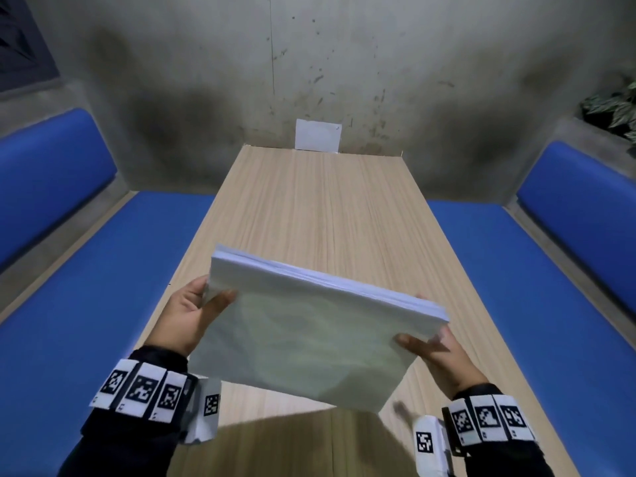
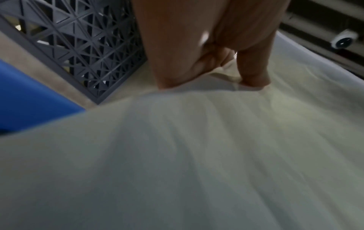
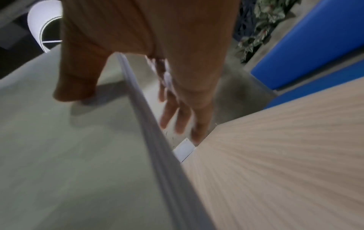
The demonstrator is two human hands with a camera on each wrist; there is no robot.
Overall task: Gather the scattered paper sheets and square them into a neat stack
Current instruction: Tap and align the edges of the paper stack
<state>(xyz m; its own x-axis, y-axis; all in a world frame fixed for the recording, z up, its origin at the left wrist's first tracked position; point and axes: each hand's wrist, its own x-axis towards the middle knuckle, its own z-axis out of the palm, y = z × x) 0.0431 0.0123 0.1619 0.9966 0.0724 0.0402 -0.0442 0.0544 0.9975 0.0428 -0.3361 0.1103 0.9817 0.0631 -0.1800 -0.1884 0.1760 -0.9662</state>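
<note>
A thick stack of white paper sheets (image 1: 309,325) is held tilted in the air above the near end of the wooden table (image 1: 316,208). My left hand (image 1: 196,315) grips its left edge, thumb on the top sheet, fingers underneath. My right hand (image 1: 430,352) grips its right edge the same way. In the left wrist view the left hand (image 2: 206,65) presses into the paper (image 2: 197,155). The right wrist view shows the right hand (image 3: 122,80) with its thumb on top of the stack (image 3: 78,155) and its fingers (image 3: 177,115) stretched out below the stack's edge.
Blue cushioned benches (image 1: 69,304) (image 1: 537,287) run along both sides of the table. A small white card (image 1: 317,135) leans on the concrete wall at the table's far end. A plant (image 1: 616,108) sits at the far right. A grey lattice crate (image 2: 78,46) shows in the left wrist view.
</note>
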